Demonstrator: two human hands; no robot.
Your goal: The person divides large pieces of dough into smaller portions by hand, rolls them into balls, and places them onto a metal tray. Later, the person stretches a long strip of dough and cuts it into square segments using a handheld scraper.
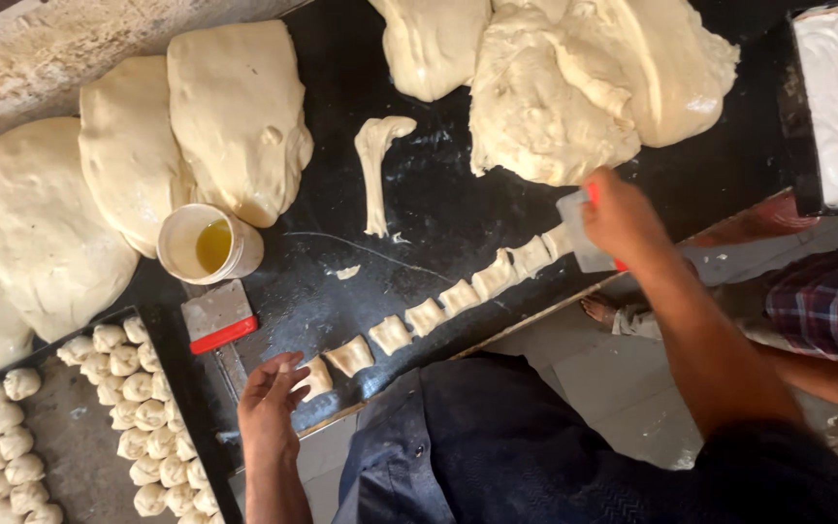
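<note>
My right hand [623, 218] grips a metal dough scraper with a red handle [579, 231] at the right end of a row of cut dough pieces [458, 296] on the black worktop [438, 204]. At the row's left end my left hand [269, 400] rests with fingers spread, touching the last small piece [317, 376]. The pieces run diagonally from lower left to upper right along the table's front edge. A thin torn strip of dough [375, 165] lies above the row.
Large dough mounds sit at the left [128, 155] and top [555, 78]. A white cup of yellow oil [208, 245] and a second red-handled scraper [217, 315] lie nearby. A tray of small dough balls [138, 398] is at lower left. Another person's leg in checked cloth [826, 301] is at right.
</note>
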